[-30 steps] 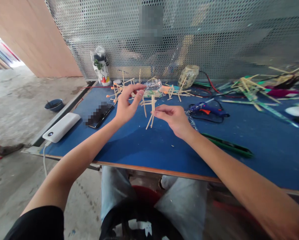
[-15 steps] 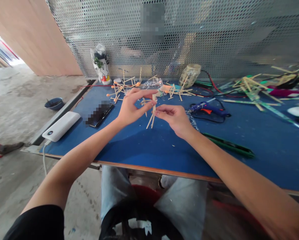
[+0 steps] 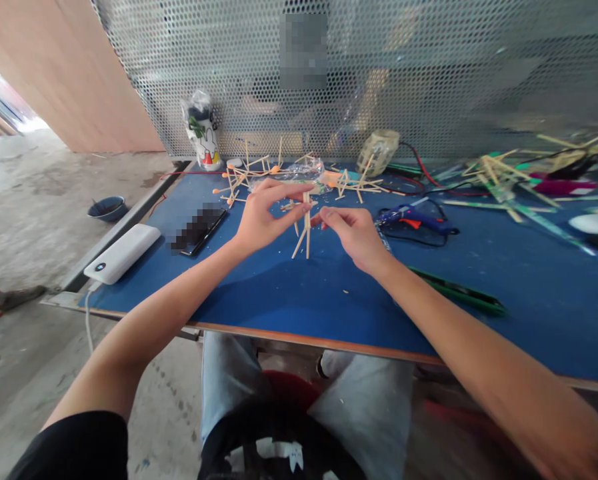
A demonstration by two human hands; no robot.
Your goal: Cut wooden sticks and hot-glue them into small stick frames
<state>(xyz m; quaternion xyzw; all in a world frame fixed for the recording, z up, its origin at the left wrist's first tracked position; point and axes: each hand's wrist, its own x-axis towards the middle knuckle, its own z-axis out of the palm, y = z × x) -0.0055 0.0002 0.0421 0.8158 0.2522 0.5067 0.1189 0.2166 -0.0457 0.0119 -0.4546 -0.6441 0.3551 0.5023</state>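
A small figure of thin wooden sticks [image 3: 307, 230] stands upright over the blue tabletop, with two lower sticks spread apart like legs. My left hand [image 3: 263, 212] grips its upper part between thumb and fingers, the index finger stretched across the top. Just to the right of the sticks is my right hand [image 3: 351, 233], its thumb and index finger pinched together. Whether something small is between those fingertips is hidden. Part of the stick figure lies behind my left fingers.
Behind are stick structures with orange tips [image 3: 236, 180] and a cup [image 3: 206, 137]. At left lie a phone [image 3: 206, 232] and white power bank [image 3: 123, 253]. A blue glue gun [image 3: 413, 215] and green tool [image 3: 459, 291] lie at right, with more sticks [image 3: 499, 177] beyond.
My right fingertips have drawn back slightly to the right, off the sticks. One lower stick now stands straighter and farther from the other. My left hand keeps its grip.
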